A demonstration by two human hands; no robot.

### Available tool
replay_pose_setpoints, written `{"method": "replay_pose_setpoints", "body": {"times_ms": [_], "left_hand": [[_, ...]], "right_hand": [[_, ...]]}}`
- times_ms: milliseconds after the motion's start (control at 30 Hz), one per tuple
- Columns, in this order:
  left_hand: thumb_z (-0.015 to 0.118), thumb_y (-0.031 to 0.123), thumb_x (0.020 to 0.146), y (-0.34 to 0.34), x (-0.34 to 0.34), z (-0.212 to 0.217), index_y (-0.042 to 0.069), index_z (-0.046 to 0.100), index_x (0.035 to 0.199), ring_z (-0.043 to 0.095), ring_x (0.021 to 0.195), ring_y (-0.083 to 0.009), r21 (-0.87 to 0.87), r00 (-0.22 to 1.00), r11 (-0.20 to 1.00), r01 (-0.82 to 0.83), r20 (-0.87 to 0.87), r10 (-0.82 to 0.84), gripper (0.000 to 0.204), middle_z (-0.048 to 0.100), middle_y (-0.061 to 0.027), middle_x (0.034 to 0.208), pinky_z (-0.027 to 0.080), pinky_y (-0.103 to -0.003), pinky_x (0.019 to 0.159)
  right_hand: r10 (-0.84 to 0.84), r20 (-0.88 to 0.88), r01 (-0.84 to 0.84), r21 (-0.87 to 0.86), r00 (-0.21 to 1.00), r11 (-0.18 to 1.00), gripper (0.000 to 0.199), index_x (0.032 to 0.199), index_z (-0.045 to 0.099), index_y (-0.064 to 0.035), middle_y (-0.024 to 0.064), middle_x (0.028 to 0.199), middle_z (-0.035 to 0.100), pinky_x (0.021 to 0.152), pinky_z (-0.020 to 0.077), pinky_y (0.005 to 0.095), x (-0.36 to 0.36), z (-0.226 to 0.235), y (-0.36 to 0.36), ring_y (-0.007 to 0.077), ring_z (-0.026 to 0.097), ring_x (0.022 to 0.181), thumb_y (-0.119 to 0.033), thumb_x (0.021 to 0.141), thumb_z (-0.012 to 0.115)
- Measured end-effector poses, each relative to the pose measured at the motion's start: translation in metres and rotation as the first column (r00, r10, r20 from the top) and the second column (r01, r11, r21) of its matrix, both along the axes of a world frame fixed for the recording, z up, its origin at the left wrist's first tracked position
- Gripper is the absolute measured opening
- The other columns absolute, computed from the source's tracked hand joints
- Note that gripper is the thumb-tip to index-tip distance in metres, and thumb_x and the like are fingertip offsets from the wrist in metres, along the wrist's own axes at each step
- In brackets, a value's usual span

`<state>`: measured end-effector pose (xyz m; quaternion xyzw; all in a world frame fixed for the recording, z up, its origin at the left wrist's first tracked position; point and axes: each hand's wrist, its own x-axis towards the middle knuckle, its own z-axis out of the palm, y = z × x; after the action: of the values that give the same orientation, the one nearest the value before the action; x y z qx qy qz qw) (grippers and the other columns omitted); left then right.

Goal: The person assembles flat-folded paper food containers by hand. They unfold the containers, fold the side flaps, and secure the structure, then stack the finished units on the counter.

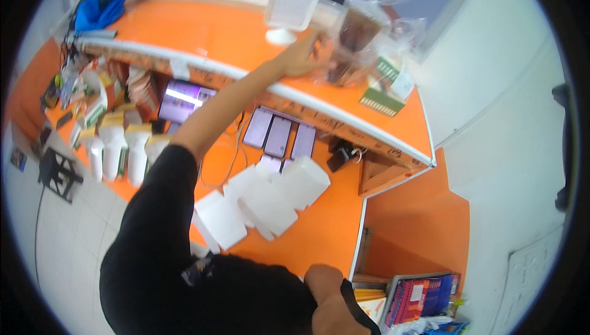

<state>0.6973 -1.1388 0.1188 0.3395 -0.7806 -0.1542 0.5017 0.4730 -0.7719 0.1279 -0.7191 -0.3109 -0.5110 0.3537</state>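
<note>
My left arm stretches up across the orange counter, and my left hand (301,57) is at a clear plastic bag (342,68) near the counter's right part. Its fingers are blurred, so I cannot make out whether they grip the bag. In or behind the bag stands a clear cup of dark brown drink (359,28). A green and white box (387,89) sits just right of the bag. Beside my hand, a white tilted display stand (294,3) rises from a round base. Of my right arm, only bare skin shows at the lower edge; the hand is out of view.
Unfolded white cardboard box (270,200) lies on the lower desk (332,230), below several phones (278,135). A lit screen (184,100) and folded food cartons (114,148) are at left. A blue bag (104,4) lies far left; notebooks (418,298) fill a bin lower right.
</note>
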Motion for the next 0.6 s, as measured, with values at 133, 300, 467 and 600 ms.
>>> {"method": "replay_pose_setpoints", "body": {"times_ms": [133,300,467,600], "left_hand": [[0.08,0.033,0.073,-0.002,0.0,-0.003,0.008,0.025,0.143,0.052,0.099,-0.0196,0.127,0.998,0.992,0.012,0.055,-0.019,0.093,0.042,-0.0114,0.126,0.047,-0.033,0.08],[0.082,0.047,0.066,0.002,0.002,0.005,0.002,0.021,0.141,0.046,0.109,-0.0248,0.146,0.994,0.986,0.082,-0.082,-0.07,0.107,0.037,-0.0151,0.131,0.045,-0.038,0.086],[0.083,0.038,0.069,0.005,0.001,0.006,0.004,0.018,0.142,0.048,0.107,-0.0217,0.121,0.994,0.987,0.106,-0.017,-0.105,0.104,0.038,-0.0132,0.13,0.046,-0.035,0.084],[0.082,0.031,0.072,0.001,0.003,0.001,0.007,0.015,0.144,0.051,0.104,-0.0205,0.241,0.992,0.962,0.124,-0.066,-0.112,0.1,0.039,-0.0127,0.129,0.046,-0.034,0.084]], "right_hand": [[0.029,0.017,-0.028,-0.061,0.999,0.998,0.036,0.123,0.05,-0.0324,-0.001,0.126,0.047,0.088,0.0369,0.0362,0.0,-0.003,-0.002,0.0165,0.048,0.109,-0.048,0.09,0.05],[0.046,0.043,-0.043,-0.074,0.998,0.996,0.039,0.126,0.049,-0.0351,-0.0007,0.131,0.047,0.091,0.0367,0.0377,0.0,-0.006,0.002,0.0172,0.047,0.113,-0.052,0.091,0.049],[0.011,0.242,-0.003,-0.036,0.97,0.999,0.027,0.113,0.057,-0.0358,-0.0019,0.113,0.056,0.079,0.0414,0.0359,0.006,-0.008,0.001,0.0151,0.054,0.097,-0.05,0.091,0.051],[0.037,0.237,-0.015,-0.091,0.971,0.996,0.027,0.114,0.057,-0.0352,-0.001,0.113,0.056,0.078,0.0416,0.0357,-0.017,-0.006,-0.012,0.0159,0.054,0.095,-0.049,0.091,0.05]]}}
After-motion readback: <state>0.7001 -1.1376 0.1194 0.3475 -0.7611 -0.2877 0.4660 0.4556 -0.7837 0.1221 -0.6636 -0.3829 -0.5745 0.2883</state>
